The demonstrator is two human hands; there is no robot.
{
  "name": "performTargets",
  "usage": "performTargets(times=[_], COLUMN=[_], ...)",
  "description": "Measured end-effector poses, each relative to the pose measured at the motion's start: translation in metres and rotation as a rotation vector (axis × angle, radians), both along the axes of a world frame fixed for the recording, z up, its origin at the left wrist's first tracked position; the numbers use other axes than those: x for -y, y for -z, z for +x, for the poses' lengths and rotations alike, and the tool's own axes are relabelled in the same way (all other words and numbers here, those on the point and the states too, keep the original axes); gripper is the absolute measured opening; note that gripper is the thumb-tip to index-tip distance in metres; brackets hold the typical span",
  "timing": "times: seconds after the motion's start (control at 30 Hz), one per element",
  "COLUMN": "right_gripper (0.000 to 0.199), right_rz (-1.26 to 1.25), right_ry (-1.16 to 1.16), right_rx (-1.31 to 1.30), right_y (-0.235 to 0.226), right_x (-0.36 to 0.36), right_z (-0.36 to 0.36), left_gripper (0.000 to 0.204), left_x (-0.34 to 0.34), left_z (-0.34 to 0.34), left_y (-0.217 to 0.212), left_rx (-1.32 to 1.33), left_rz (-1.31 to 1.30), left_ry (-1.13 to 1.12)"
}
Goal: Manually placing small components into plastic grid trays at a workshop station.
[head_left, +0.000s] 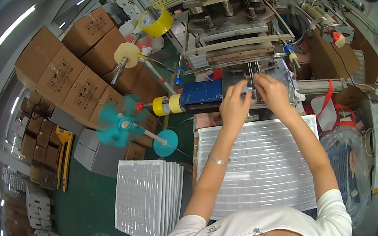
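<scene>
Both of my hands are at the metal work plate (279,69) of a press machine. My left hand (234,106) rests at the plate's front, with its fingers bent and its thumb toward the middle. My right hand (272,91) is just beside it, its fingers curled down by a narrow metal rail (250,69). Each hand seems closed on something small between them, but the fingers hide what it is. Below my forearms lies a stack of clear ribbed plastic trays (257,166). A blue block (202,91) sits left of my left hand.
The press head (230,31) stands above the plate. To the left are a teal fan (125,122), yellow tape rolls (156,21) and another tray stack (142,198). Cardboard boxes (66,77) rise behind them. On the right hang red straps (326,100) beside a plastic bag (352,144).
</scene>
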State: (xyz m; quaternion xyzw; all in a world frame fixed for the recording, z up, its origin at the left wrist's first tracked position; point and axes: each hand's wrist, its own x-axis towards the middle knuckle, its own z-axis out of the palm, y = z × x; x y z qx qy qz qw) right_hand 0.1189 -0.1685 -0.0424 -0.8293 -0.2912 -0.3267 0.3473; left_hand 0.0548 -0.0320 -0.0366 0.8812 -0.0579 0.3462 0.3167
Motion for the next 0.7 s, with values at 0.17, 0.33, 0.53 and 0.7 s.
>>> performTargets(times=[0.17, 0.33, 0.53, 0.7], right_gripper=[0.017, 0.023, 0.036, 0.023], right_rz=[-0.119, -0.044, 0.112, 0.104], right_ry=[0.082, 0.032, -0.055, -0.345], right_rx=[0.074, -0.054, -0.094, -0.517], right_y=[-0.003, 0.006, 0.016, 0.025], right_x=[-0.013, -0.006, 0.013, 0.021], right_z=[0.016, 0.023, -0.033, -0.087], left_gripper=[0.028, 0.031, 0.031, 0.024], left_x=[-0.040, -0.054, -0.085, -0.064], left_z=[-0.065, -0.114, -0.164, -0.191], left_y=[0.021, 0.050, 0.082, 0.046], left_rx=[-0.140, -0.206, -0.386, -0.506], left_rz=[-0.395, -0.338, -0.605, -0.222], left_ry=[-0.061, -0.110, -0.144, -0.210])
